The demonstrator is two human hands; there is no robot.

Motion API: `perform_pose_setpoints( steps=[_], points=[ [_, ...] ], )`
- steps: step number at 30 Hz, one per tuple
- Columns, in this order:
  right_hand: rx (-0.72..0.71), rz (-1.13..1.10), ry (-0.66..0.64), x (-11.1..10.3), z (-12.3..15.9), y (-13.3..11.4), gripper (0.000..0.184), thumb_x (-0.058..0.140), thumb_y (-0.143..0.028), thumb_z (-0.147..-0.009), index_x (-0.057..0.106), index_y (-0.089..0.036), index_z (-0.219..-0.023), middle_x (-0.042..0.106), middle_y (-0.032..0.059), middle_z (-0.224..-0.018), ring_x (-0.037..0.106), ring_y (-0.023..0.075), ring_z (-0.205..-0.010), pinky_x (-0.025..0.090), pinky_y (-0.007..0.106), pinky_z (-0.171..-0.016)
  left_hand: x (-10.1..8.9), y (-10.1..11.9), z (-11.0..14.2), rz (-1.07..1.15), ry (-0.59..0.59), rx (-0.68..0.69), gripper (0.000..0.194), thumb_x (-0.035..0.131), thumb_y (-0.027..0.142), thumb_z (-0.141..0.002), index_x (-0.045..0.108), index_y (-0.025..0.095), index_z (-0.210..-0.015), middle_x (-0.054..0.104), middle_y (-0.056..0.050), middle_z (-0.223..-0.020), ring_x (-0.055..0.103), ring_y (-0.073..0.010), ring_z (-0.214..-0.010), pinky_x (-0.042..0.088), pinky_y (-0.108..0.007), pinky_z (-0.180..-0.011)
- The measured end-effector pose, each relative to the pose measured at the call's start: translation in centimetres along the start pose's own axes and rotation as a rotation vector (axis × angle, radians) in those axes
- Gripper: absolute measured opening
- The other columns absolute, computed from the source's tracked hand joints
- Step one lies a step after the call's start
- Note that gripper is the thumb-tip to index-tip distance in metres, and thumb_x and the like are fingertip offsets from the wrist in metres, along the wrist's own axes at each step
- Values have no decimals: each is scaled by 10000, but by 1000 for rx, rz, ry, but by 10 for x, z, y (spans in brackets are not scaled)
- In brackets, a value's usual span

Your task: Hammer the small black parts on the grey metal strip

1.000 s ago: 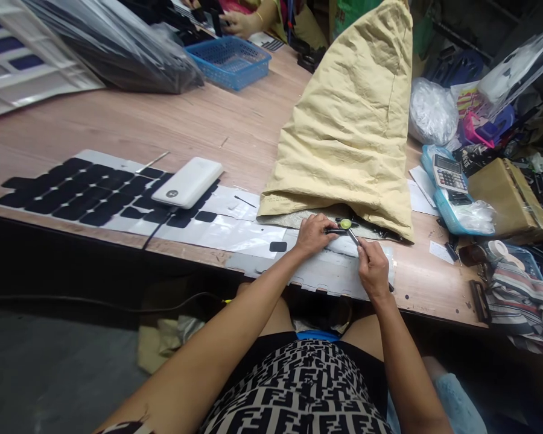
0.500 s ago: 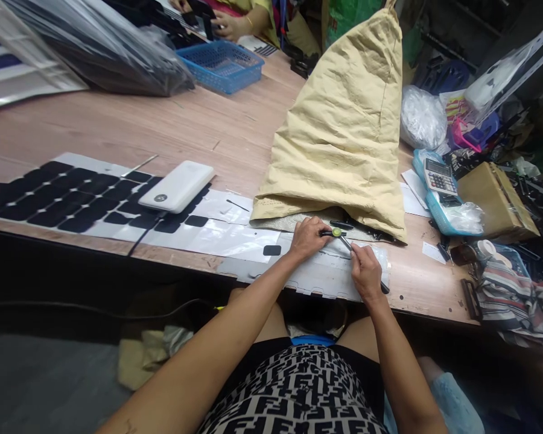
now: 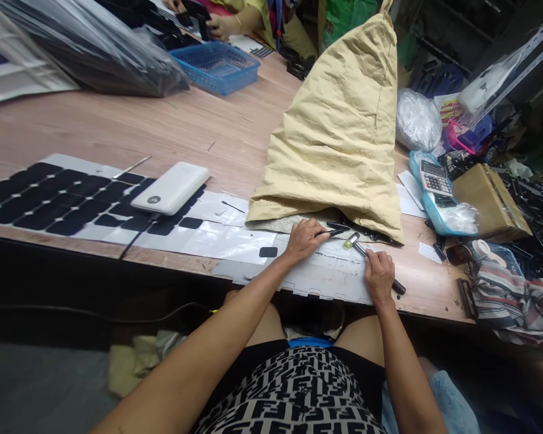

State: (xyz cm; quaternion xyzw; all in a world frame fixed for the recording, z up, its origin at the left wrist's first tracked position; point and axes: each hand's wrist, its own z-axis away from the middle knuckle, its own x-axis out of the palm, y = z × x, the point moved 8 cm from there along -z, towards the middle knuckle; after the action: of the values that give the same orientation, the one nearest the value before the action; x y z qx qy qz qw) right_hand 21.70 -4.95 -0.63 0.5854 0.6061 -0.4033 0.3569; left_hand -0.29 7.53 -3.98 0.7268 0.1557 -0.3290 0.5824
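My right hand (image 3: 380, 274) is closed around the shaft of a small hammer (image 3: 359, 247). The hammer's head, with a yellow-green face, is up and to the left of that hand, and its black grip end sticks out below. Between the fingertips of my left hand (image 3: 304, 242) is a thin black strip-like piece (image 3: 332, 233), its exact kind unclear. The hammer head is just right of this piece, apart from it. Beneath both hands is a pale flat sheet (image 3: 330, 274) at the table's front edge. More black pieces (image 3: 364, 232) lie at the mouth of a beige cloth bag (image 3: 330, 132).
Left on the table are a white power bank (image 3: 172, 188) with a cable and a sheet of black rounded patches (image 3: 49, 193). A blue basket (image 3: 217, 69) stands farther back, near another person's hands. To the right are a calculator (image 3: 435, 178), a cardboard box (image 3: 491, 202) and a striped cloth (image 3: 502, 283).
My right hand has moved the hammer right, away from the black piece. My left hand still holds the piece, now in plainer sight. The view has shifted slightly.
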Motion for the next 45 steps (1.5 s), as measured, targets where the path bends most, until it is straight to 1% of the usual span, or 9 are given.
perform_pose_setpoints(
  steps=[4, 8, 11, 14, 17, 22, 27, 37, 45],
  points=[
    [14, -9, -19, 3, -1, 0, 273, 525, -238, -996, 707, -234, -1199, 633, 54, -949, 501, 204, -865, 375, 320, -766, -5, 19, 34, 63, -112, 149, 206, 605, 373, -910, 767, 247, -933, 661, -53, -1089, 538, -261, -1060, 399, -454, -968],
    [13, -6, -18, 2, -1, 0, 269, 518, -253, -999, 705, -231, -1192, 625, 59, -961, 487, 206, -872, 367, 326, -771, 1, 49, 111, 95, -252, 432, 171, 629, 373, -915, 760, 269, -952, 627, -40, -1254, 519, -281, -1185, 411, -461, -1030],
    [10, -8, -17, 3, -1, -1, 271, 507, -251, -1000, 702, -231, -1186, 620, 62, -961, 477, 209, -869, 358, 331, -763, 10, 57, 157, 26, -217, 489, 133, 640, 298, -912, 744, 279, -991, 609, -42, -1337, 527, -315, -1237, 412, -483, -1068],
    [10, -9, -16, 3, -1, -1, 274, 502, -252, -999, 697, -225, -1190, 614, 67, -963, 470, 212, -867, 353, 334, -755, 14, 61, 173, -20, -108, 511, 198, 673, 308, -891, 722, 286, -1082, 606, -68, -1367, 542, -345, -1256, 425, -501, -1071],
    [3, -7, -13, 4, -1, -2, 274, 503, -255, -1001, 698, -218, -1189, 612, 67, -959, 468, 213, -868, 354, 334, -755, 7, 66, 152, -29, -5, 511, 280, 690, 387, -896, 703, 283, -1156, 674, -72, -1243, 589, -316, -1158, 460, -472, -1004],
    [12, -12, -16, 6, 0, 0, 273, 510, -252, -994, 695, -223, -1192, 613, 66, -964, 471, 214, -874, 358, 334, -760, -9, 55, 49, -76, 132, 261, 273, 568, 332, -971, 705, 215, -1176, 693, -95, -1088, 571, -282, -1047, 462, -441, -929],
    [17, -10, -18, 6, 0, -1, 271, 516, -247, -992, 703, -225, -1187, 622, 63, -953, 484, 217, -876, 365, 330, -758, 12, 37, -32, -192, 39, 68, 322, 720, 301, -863, 714, 217, -1173, 647, -114, -1117, 509, -340, -1127, 428, -463, -960],
    [12, -61, -18, 4, -2, 2, 284, 488, -250, -997, 716, -218, -1164, 651, 75, -955, 506, 220, -857, 403, 334, -768, 17, 10, -14, -72, -36, 80, 184, 750, 346, -839, 754, 245, -992, 638, -51, -954, 523, -260, -975, 415, -394, -867],
    [96, -387, 29, -19, -18, -13, 323, 460, -303, -1022, 718, -225, -1200, 706, 69, -989, 634, 200, -943, 503, 314, -847, 18, 5, -21, -18, -27, 15, 162, 798, 359, -786, 782, 282, -928, 652, -29, -934, 537, -256, -998, 418, -397, -891]
  ],
)
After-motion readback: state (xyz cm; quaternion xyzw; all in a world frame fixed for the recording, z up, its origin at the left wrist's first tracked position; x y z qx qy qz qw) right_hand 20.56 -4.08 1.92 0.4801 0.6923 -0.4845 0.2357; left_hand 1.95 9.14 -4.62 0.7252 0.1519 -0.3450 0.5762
